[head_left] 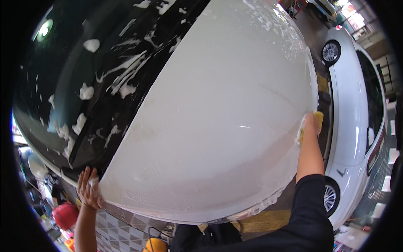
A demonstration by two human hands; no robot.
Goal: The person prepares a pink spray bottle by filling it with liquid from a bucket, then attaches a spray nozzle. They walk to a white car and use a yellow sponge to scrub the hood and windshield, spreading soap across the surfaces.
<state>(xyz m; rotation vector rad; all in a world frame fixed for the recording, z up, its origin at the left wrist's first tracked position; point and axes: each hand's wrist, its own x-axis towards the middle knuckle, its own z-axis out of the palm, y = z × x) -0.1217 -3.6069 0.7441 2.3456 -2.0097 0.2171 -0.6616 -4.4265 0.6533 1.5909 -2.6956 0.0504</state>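
Before me stretches the white hood (220, 110) of a car, wet and filmed with suds. My right hand (311, 123) grips a yellow sponge (319, 121) at the hood's right-hand edge, with white foam along the sponge's near side. At the lower left, my left hand (89, 189) rests on the car's edge by the hood's rear corner. Its fingers are spread a little, with foam on them and nothing held. Clumps of foam (91, 45) dot the dark windshield (66, 78). Thicker suds (274, 25) lie on the hood's far right part.
A second white car (349, 110) is parked on the right, beyond a narrow gap. At the lower left are a red rounded object (65, 215) and cluttered gear. A yellow-orange object (156, 245) with a dark hose or cord (150, 234) stands by my legs on patterned flooring (116, 228).
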